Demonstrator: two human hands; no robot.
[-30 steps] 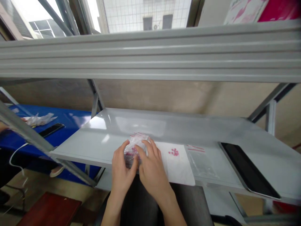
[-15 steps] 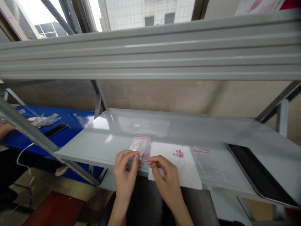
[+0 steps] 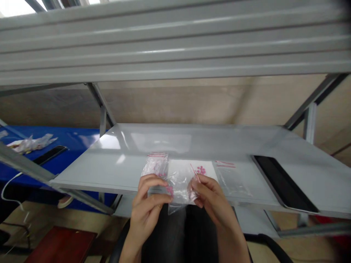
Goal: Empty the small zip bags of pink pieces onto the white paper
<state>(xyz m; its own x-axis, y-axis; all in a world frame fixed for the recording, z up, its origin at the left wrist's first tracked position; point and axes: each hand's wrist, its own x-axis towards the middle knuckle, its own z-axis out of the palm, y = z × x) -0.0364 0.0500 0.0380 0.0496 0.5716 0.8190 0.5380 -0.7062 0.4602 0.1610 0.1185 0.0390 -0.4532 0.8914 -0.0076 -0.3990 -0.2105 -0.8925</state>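
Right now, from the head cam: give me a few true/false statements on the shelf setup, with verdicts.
The left hand and right hand both hold a clear zip bag. True.
The pink round pieces lie on a black tablet. False: they lie on a white paper sheet.
A flat clear bag with red stripes lies right of the paper. True.
The tablet sits on the blue table. False: it lies on the grey metal shelf; a black phone lies on the blue table.
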